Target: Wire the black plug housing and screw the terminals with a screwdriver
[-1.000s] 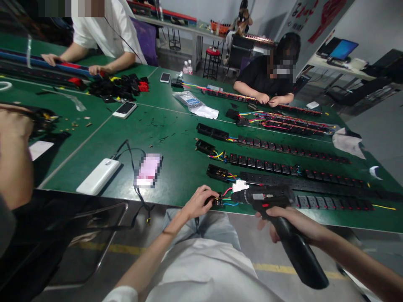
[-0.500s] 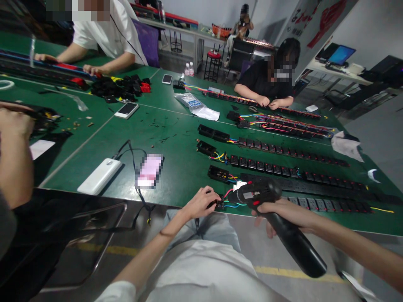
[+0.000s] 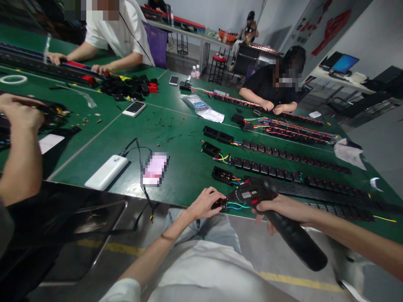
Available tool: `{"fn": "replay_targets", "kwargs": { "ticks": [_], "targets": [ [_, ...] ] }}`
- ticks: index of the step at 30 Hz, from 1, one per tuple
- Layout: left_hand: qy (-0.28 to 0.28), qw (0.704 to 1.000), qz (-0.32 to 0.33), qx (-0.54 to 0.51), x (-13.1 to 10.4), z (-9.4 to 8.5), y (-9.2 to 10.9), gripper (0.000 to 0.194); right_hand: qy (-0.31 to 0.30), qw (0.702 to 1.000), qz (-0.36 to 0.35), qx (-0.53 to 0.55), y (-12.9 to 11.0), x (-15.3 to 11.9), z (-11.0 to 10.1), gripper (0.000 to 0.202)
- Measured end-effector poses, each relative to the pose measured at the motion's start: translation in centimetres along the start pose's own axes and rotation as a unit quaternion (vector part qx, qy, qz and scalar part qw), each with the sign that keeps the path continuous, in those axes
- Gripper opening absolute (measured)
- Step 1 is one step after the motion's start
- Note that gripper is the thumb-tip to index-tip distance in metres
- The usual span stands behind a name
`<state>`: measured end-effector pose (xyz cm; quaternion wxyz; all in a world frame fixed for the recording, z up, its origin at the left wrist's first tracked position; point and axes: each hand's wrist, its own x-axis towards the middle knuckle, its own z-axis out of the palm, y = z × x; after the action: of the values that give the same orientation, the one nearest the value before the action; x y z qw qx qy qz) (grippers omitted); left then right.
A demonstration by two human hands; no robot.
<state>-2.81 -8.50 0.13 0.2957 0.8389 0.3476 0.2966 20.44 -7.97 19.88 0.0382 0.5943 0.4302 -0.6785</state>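
- Head view: L hand [image 3: 204, 203] grip curled closed over 1 small black end part [image 3: 222, 204]; part sits at near edge of green desk [image 3: 185, 167].
- R hand [image 3: 278, 205] grip wrapped round upper handle of 1 black power driver [image 3: 297, 239].
- Driver nose points L, just beside end part; tip contact can't be told.
- Wires [image 3: 237, 205], green & blue seen, leave end part to R and pass under driver; exact no. unclear.
- Black strips [image 3: 267, 167], wearer's side of desk: 4 counted, approx. parallel; nearest partly hidden behind driver & R hand.
- Open black end housings [image 3: 222, 174]: 3, one at L end of each of the other strips.
- Phones [image 3: 134, 109]: 2 clear, plus 1 pixelated phone-shaped item [image 3: 155, 169] nr white power bank [image 3: 106, 172], qty 1, w/ cable.
- Clear bottles [image 3: 195, 72]: 2, far side.
- Silver bag [image 3: 201, 107]: 1, mid-desk, beyond strips.
- Co-workers at desk: 3, incl. 1 w/ only arm & hand plainly seen, far L.
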Motion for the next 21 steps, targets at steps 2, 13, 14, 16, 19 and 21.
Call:
{"fn": "replay_targets", "kwargs": {
  "ticks": [2,13,14,16,19,21],
  "targets": [
    [0.004,1.000,0.000,0.008,-0.1,0.1,-0.1,0.042,0.009,1.000,-0.003,0.006,0.4,-0.5,0.1,0.029],
    [-0.012,0.996,-0.022,0.083,0.1,0.6,0.2,0.024,0.032,0.999,-0.019,-0.027,3.3,0.1,1.0,0.025],
    [-0.018,0.995,-0.024,0.091,0.1,0.6,0.3,0.024,0.031,0.999,-0.024,-0.029,3.5,0.2,1.0,0.024],
    [-0.031,0.994,-0.023,0.106,0.2,0.4,0.4,0.024,0.032,0.998,-0.032,-0.041,3.7,0.3,1.1,0.024],
    [-0.053,0.991,-0.015,0.124,0.3,0.2,0.4,0.023,0.043,0.996,-0.033,-0.068,3.6,-0.1,1.5,0.024],
    [-0.072,0.989,-0.009,0.132,0.4,0.0,0.2,0.022,0.054,0.994,-0.039,-0.091,3.5,-0.5,1.8,0.022]
  ]
}}
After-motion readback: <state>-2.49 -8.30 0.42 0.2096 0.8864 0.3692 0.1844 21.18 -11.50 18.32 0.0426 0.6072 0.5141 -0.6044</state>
